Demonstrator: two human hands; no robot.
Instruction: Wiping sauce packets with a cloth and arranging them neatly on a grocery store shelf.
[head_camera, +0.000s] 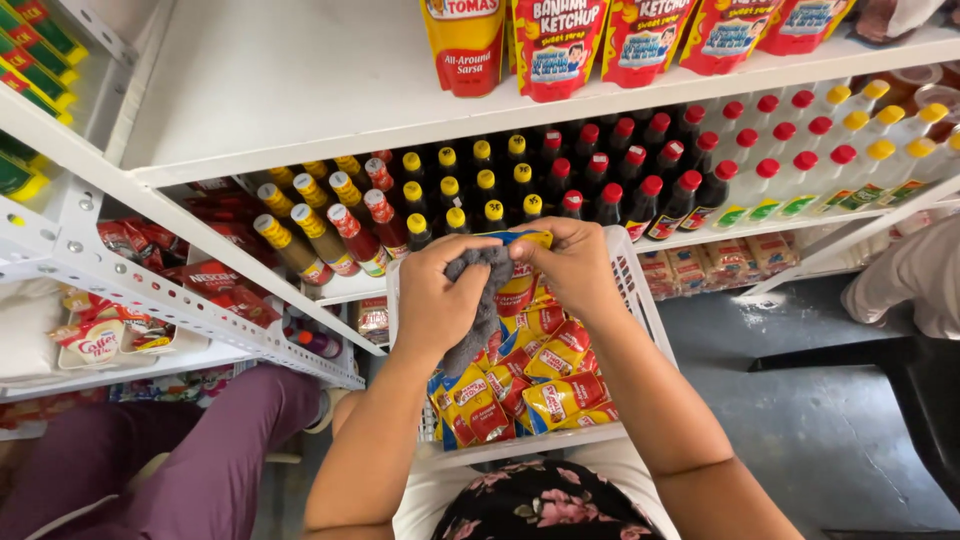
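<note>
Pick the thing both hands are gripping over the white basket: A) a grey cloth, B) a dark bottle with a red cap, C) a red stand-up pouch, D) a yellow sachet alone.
A: the left hand and right hand pinch a grey cloth against a packet, above the white basket of yellow-and-red sachets.

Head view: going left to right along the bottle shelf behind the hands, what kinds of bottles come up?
Yellow-capped brown sauce bottles → yellow-capped dark bottles → red-capped dark bottles → red-capped clear bottles → yellow-capped clear bottles.
</note>
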